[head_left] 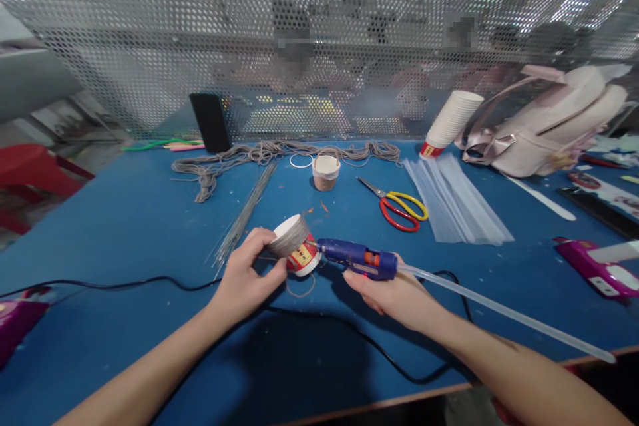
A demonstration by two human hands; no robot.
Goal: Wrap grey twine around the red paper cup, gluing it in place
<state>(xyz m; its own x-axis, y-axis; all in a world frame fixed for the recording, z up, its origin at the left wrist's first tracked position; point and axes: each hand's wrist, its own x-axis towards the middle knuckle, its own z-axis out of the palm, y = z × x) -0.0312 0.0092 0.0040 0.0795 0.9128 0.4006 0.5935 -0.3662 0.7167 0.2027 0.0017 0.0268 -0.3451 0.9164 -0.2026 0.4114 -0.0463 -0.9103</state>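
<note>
My left hand (252, 273) grips a tilted paper cup (302, 257), red and white, whose upper part is wrapped in grey cord (289, 236). A loose end of thread hangs below the cup. In my right hand (389, 289) is a blue hot glue gun (357, 257), its nozzle at the cup's side near the edge of the cord. A long clear glue stick (504, 311) sticks out of the gun's back end. Beyond my hands stands a small brown and white cup (325, 173).
Scissors (399, 205) with red and yellow handles lie beside translucent strips (456, 203). Grey cord (264, 152), thin wires (247, 210), a black phone-like slab (210, 122), stacked paper cups (452, 121) and a pink backpack (549, 123) line the back. A black cable (349, 325) crosses the blue table (124, 233).
</note>
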